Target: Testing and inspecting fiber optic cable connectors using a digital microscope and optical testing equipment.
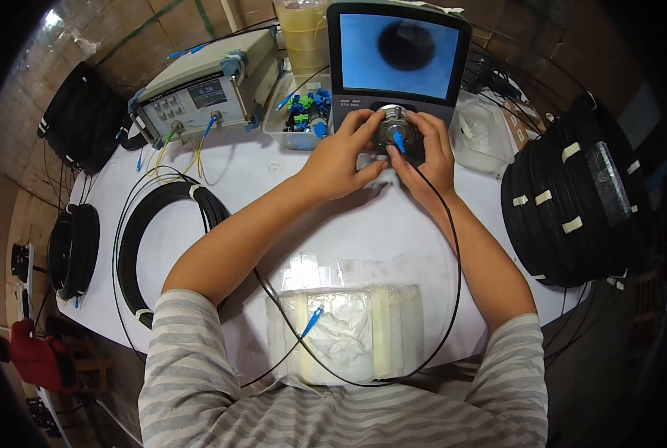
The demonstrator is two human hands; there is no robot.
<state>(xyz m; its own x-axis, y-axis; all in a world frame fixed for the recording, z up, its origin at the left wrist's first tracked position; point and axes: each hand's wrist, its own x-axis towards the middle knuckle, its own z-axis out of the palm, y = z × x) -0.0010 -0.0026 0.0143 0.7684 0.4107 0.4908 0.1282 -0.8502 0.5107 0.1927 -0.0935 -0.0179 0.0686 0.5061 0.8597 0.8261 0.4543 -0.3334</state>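
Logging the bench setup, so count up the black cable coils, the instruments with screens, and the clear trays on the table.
Black cable coils: 4
Instruments with screens: 2, a beige meter and a scope, both hands at its port
Clear trays: 2
Total: 8

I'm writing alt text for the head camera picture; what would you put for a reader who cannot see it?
Two bare hands, left hand and right hand, hold a blue cable connector at the round metal port of a desktop inspection scope whose screen shows a dark circle on blue. Black cable coils lie around the white table.
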